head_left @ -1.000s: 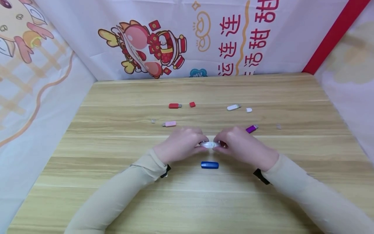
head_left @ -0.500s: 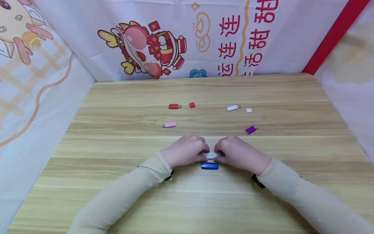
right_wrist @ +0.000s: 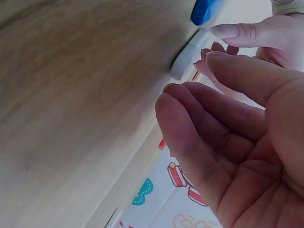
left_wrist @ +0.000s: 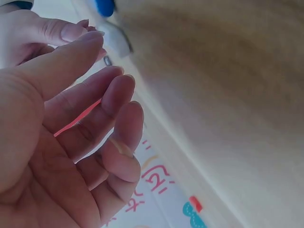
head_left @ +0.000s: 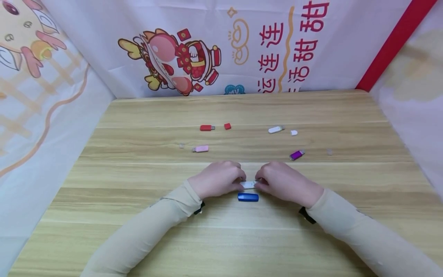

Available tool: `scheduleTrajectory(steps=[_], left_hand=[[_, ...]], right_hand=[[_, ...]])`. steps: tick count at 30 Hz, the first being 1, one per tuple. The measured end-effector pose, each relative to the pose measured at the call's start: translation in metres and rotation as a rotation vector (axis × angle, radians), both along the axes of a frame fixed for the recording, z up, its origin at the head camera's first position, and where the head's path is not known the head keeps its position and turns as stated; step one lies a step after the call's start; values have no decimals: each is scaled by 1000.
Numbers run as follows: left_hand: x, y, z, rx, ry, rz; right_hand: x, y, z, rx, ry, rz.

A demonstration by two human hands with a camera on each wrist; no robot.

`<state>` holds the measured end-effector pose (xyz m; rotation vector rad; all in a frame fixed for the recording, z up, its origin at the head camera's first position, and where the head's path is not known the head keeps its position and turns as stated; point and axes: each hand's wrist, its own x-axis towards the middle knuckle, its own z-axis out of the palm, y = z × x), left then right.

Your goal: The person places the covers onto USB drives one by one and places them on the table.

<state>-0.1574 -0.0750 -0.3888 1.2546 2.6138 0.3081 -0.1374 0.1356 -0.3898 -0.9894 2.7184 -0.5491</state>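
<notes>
A white USB stick (head_left: 248,185) lies on the table between both hands, just behind a blue USB stick (head_left: 248,197). Its body is a single capped piece with a seam across it, best seen in the right wrist view (right_wrist: 189,54). My left hand (head_left: 219,179) is at its left end, thumb and fingers parted, the thumb tip very near the stick. At the other end is my right hand (head_left: 288,184), its fingers loosely bent with a gap to the thumb. Neither hand grips the stick; whether a fingertip touches it I cannot tell.
Farther back lie a red USB stick (head_left: 206,127) with its red cap (head_left: 227,126), a white one (head_left: 275,130) with a white cap (head_left: 293,132), a pink one (head_left: 201,148) and a purple one (head_left: 297,155). Clear caps (head_left: 329,152) lie beside the last two.
Both hands brought the white USB stick toward the blue one and set it down behind it. Since then the fingers have loosened and drawn slightly apart.
</notes>
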Motion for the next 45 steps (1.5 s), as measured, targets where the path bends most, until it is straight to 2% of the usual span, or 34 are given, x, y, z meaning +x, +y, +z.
scheduleTrajectory(steps=[4,8,11,15,19,26,33,38,45], left_hand=[[-3,-9,4,18,14,20],[-7,-20,9,46,-17,66],[-10,-31,13,62,-54,132],[-18,-50,13,74,-47,210],[-28,-71,12,90,-43,262],[-47,-106,11,167,-40,327],[-66,-138,5,181,-54,382],[-75,-159,4,188,-89,455],[-87,-178,-2,198,-101,505]], right_hand=[[-1,1,4,-2,51,-3],[-4,0,8,-9,85,-2],[-7,-2,11,-12,77,-3],[-11,-6,14,-16,92,15],[-15,-12,16,-11,124,36],[-26,-27,20,34,53,-8],[-36,-38,14,78,-3,-20],[-44,-42,10,83,-5,-3],[-60,-54,9,78,27,1]])
